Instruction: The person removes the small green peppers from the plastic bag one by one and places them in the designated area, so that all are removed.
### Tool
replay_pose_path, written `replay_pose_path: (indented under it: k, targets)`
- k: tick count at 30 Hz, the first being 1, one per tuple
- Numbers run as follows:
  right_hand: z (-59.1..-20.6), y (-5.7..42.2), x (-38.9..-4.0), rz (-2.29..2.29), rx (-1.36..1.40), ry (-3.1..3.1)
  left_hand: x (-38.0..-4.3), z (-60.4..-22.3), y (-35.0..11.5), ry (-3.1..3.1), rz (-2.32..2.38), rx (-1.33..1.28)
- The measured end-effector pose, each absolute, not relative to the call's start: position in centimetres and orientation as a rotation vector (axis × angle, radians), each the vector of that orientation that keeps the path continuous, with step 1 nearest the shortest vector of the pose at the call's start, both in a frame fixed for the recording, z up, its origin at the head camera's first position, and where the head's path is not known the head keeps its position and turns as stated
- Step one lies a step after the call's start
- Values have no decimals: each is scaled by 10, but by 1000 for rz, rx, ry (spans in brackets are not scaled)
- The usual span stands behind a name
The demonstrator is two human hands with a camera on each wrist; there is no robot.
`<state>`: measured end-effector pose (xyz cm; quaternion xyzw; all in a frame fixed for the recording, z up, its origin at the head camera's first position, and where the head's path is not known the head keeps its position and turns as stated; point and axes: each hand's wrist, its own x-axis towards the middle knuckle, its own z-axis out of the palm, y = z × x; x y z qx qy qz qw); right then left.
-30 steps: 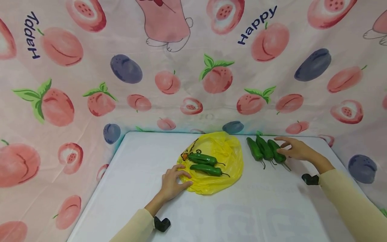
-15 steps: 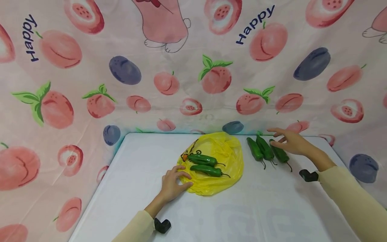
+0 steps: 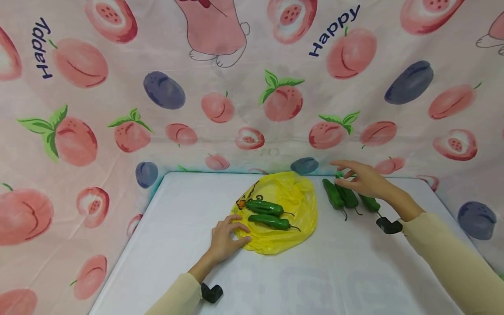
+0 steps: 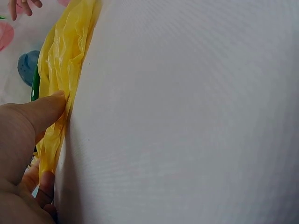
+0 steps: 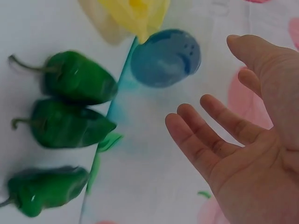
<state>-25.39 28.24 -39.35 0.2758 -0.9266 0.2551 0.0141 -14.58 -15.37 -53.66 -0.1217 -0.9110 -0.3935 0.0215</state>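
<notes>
Two green peppers, a back one (image 3: 265, 207) and a front one (image 3: 271, 222), lie side by side on a yellow plastic bag (image 3: 295, 234) spread flat. My left hand (image 3: 225, 239) rests at the bag's left edge, thumb and fingers spread apart; in the left wrist view its thumb (image 4: 46, 109) touches the crinkled plastic. To the right are three more green peppers: a left one (image 3: 333, 193), a middle one (image 3: 347, 197) and a right one (image 3: 369, 203). Above them hovers my right hand (image 3: 366, 178), fingers loosely spread and holding nothing, partly covering the middle and right peppers in the head view.
A white table (image 3: 177, 210) bears everything. A fruit-print cloth (image 3: 236, 78) hangs close behind its back edge and along both sides. Each wrist wears a black device, the left device (image 3: 211, 293) close to the table.
My right hand has left the right pepper and moved left and back, over the middle one. That pepper sits slightly farther from its neighbours. The left hand and bag stay put.
</notes>
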Motion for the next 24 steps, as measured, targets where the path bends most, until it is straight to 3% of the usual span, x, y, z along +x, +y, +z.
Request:
replay_pose_path:
  k: [24]
  targets:
    - [-394, 199, -281, 925, 1122, -2835, -148, -538, -154, -2812, -1216, -387]
